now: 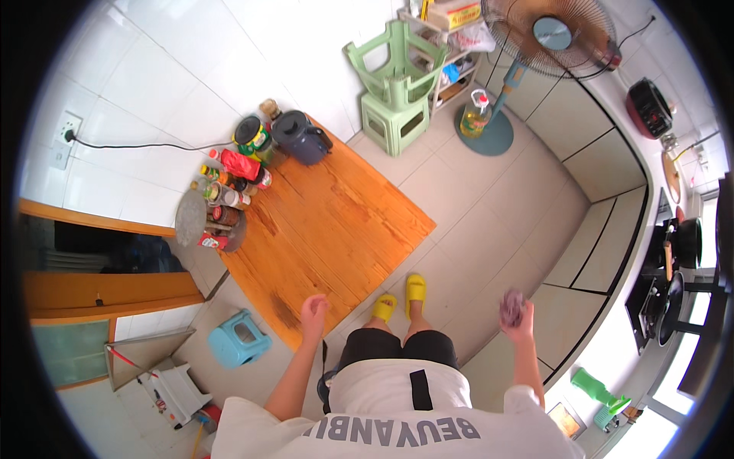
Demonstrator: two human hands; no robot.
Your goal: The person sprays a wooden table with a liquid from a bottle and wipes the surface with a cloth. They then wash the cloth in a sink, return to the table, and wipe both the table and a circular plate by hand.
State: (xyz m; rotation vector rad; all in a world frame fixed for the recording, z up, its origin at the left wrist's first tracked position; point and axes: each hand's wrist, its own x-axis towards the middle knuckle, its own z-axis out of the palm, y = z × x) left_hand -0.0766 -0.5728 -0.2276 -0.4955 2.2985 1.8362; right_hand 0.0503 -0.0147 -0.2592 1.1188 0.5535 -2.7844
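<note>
A crumpled purplish cloth (512,308) is held in my right hand (519,324), out over the floor tiles beside the lower cabinets. My left hand (315,312) hovers at the near edge of the wooden table (344,212), fingers loosely curled, with nothing seen in it; whether it touches the wood I cannot tell. Bottles, jars and a red packet (239,165) crowd the table's wall side, next to a dark lidded kettle (298,137). Dark marks show on the table's near corner.
A blue plastic stool (239,338) stands left of the table. Stacked green stools (395,115), a fan (487,129) and an oil bottle (476,115) are beyond it. Along the right runs a counter (625,275) with a stove (648,310) and pans.
</note>
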